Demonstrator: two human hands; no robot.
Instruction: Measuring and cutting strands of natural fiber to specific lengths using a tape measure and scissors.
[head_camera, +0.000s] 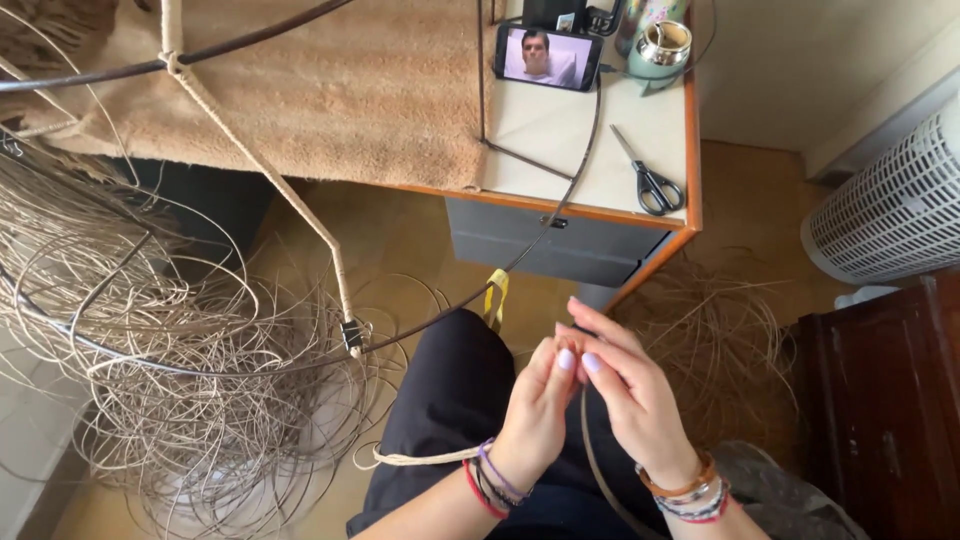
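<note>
1. Wooden flooring fills the near ground, and a desk with an orange edge stands at the far side, half covered by a tan fuzzy cloth.
2. On the desk lie black-handled scissors, a phone propped upright showing a person, and a pale green cup.
3. At the left, a dark wire frame carries a loose tangle of pale cane strands; a black clip sits where a cord-wrapped rod meets the wire.
4. Near the centre, the left hand and right hand meet over a dark-clothed lap.
5. Fingers of both hands are pinched together on a thin cane strand, which trails down between the wrists.
6. Beaded bracelets circle both wrists.
7. A white ribbed appliance stands at the far right.
</note>
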